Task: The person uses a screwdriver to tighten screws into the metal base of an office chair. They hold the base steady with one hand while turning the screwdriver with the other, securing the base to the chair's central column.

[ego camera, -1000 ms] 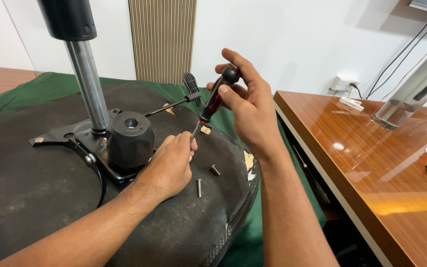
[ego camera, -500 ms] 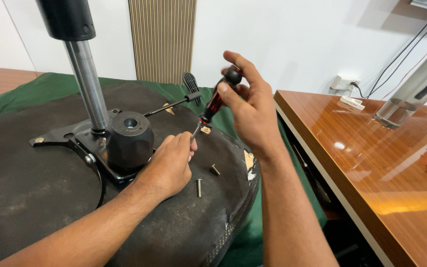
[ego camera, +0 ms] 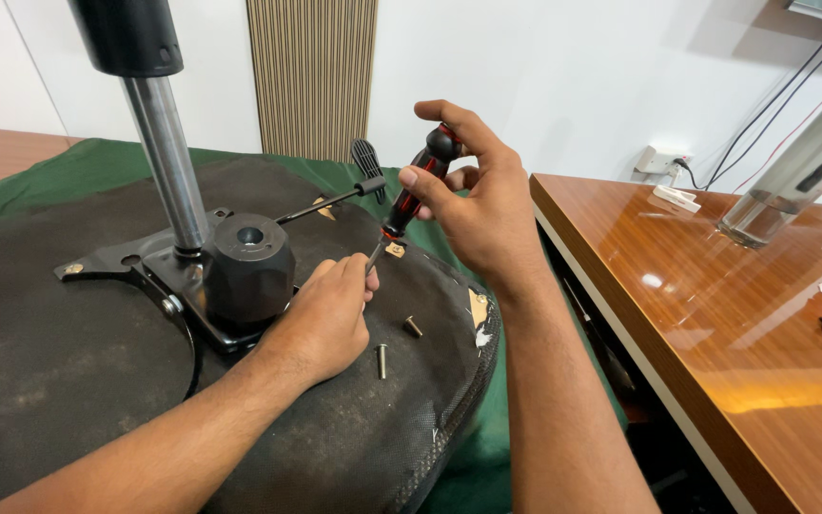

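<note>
Barely shifted since a second ago: right hand [ego camera: 487,205] a touch lower over the handle, left hand [ego camera: 330,314] planted as before. Wrapped round the red-and-black screwdriver [ego camera: 414,190], fingers and thumb clasping the upper grip, shaft angled down and to the left toward the seat underside [ego camera: 68,381]. Tip hidden behind the left fingertips, so cannot tell whether seated in a screw head. Left hand curled loosely, knuckles up, fingertips pinching around the lower shaft near the tip, heel resting on the black fabric right beside the metal mounting plate [ego camera: 159,276]. Standing on that plate: the black knob housing [ego camera: 247,266] and the steel gas column [ego camera: 166,162], with the lever [ego camera: 335,195] poking out toward the far edge.

Progress, judging by the layout: two loose screws [ego camera: 381,362] already out and lying on the fabric just right of the left hand, one upright-ish, one [ego camera: 413,326] tilted. Plate apparently still on the seat, at least one fastener seemingly being worked at the near right corner. Others likely left, though not visible from here. Off to the right, wooden desk [ego camera: 715,324] with a bottle [ego camera: 792,171].
</note>
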